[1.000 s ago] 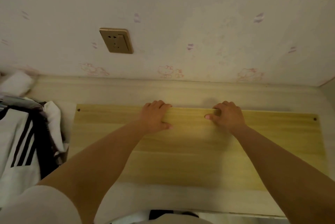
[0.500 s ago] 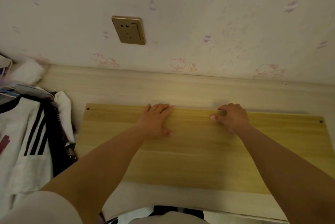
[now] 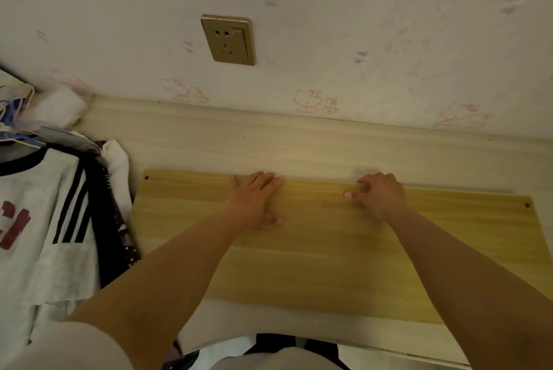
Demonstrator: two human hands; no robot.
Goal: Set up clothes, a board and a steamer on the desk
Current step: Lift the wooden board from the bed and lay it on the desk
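A long yellow wooden board (image 3: 314, 256) lies flat on the pale desk (image 3: 239, 142), parallel to the wall. My left hand (image 3: 254, 199) lies flat on the board near its far edge, fingers straight. My right hand (image 3: 380, 194) grips the far edge of the board, fingers curled over it and thumb on top. A pile of clothes (image 3: 51, 229) sits at the left end of the desk, topped by a grey shirt with black stripes and red print. No steamer is in view.
A gold wall socket (image 3: 229, 39) is set in the wallpapered wall above the desk. A white bundle (image 3: 58, 106) and hangers (image 3: 15, 130) lie in the far left corner. Bare desk shows between board and wall.
My left hand's fingers have gone from curled over the board's far edge to flat on top. The view has shifted left, showing more of the clothes.
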